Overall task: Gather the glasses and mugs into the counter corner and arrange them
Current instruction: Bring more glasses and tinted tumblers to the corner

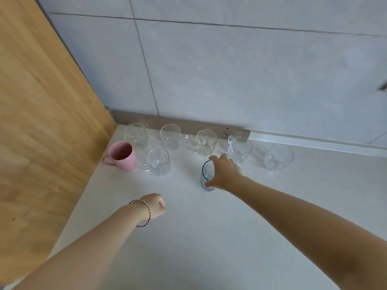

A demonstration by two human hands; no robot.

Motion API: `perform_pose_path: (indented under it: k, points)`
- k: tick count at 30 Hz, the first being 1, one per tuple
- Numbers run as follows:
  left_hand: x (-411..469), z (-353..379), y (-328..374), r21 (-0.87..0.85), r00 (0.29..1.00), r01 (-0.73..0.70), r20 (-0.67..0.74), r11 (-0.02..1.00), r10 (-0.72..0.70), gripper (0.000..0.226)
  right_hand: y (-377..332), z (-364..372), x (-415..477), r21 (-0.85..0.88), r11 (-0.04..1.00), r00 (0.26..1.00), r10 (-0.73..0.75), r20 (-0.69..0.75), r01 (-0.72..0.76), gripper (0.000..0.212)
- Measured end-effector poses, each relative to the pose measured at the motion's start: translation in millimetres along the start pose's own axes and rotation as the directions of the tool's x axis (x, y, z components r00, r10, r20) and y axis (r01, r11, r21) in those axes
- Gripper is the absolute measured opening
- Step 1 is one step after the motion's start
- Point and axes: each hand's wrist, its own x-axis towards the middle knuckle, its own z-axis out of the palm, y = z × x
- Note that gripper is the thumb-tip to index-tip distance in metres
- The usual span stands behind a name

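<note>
The ribbed bluish glass (pixel 206 175) is held upright by the right hand (pixel 225 174), whose thumb and fingers are curled round it, just near of the row of clear mugs (pixel 170 137) lined along the far wall. The pink mug (pixel 122 156) is set at the far-left corner. The left hand (pixel 156 206) is curled into a fist, with nothing held.

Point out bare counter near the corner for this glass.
Free: the gap between the front clear mug and the blue glass your right hand grips; the counter around the left hand. Crowded: the back row along the wall.
</note>
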Motion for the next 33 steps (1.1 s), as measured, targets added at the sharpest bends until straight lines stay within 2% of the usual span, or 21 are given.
perform_pose_path:
  k: [7, 13, 16, 19, 22, 26, 30, 33]
  points:
    - [4, -3, -38, -0.040, 1.000, 0.018, 0.006, 0.999, -0.018, 0.029, -48, 10, 47, -0.055, 0.998, 1.000, -0.006, -0.009, 0.006, 0.081]
    - [8, -3, -37, -0.028, 1.000, -0.015, 0.010, 0.999, 0.016, 0.028, -44, 15, 41, -0.004, 1.000, 0.999, -0.013, -0.040, 0.013, 0.083]
    - [10, -4, -23, 0.022, 0.999, -0.052, 0.019, 0.998, 0.051, 0.021, -22, 19, 22, 0.014, 0.999, 0.999, 0.030, 0.016, -0.031, 0.075]
    - [12, -2, 5, 0.083, 0.994, -0.105, 0.014, 0.991, 0.104, 0.012, 19, 23, -5, -0.041, 0.995, 0.982, 0.099, 0.163, -0.093, 0.060]
    - [10, 7, 46, 0.119, 0.985, -0.170, 0.019, 0.978, 0.169, 0.026, 73, 21, -36, -0.029, 0.981, 0.955, 0.192, 0.227, -0.190, 0.050]
    - [6, 29, 119, 0.197, 0.966, -0.260, 0.043, 0.945, 0.256, 0.029, 158, 12, -83, 0.017, 0.938, 0.915, 0.333, 0.230, -0.346, 0.047]
    - [-5, 61, 201, 0.275, 0.932, -0.362, 0.093, 0.891, 0.350, 0.030, 248, 1, -137, 0.094, 0.885, 0.883, 0.437, 0.174, -0.456, 0.045]
    - [-10, 90, 266, 0.327, 0.906, -0.424, 0.152, 0.844, 0.396, 0.020, 316, -4, -182, 0.151, 0.851, 0.863, 0.486, 0.134, -0.503, 0.043]
